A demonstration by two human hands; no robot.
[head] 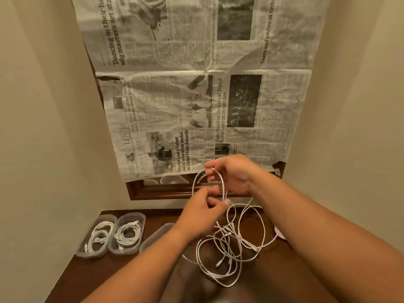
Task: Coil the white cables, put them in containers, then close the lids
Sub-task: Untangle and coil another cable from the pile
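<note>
Above the dark wooden table (113, 272) my right hand (231, 173) pinches the top of a loop of white cable (223, 186). My left hand (203, 213) grips the lower part of the same loop. Below them a tangle of loose white cables (229, 250) hangs and spreads over the table. At the left stand two clear plastic containers (97, 236) (127, 232), each holding a coiled white cable. A third clear container (156, 237) lies beside them, partly hidden by my left forearm; I cannot see its inside.
The table sits in a narrow alcove with cream walls close on both sides. A sheet of newspaper (196, 95) hangs over a wood-framed mirror (161, 191) on the back wall. A pale round object (278, 234) peeks out at the table's right edge.
</note>
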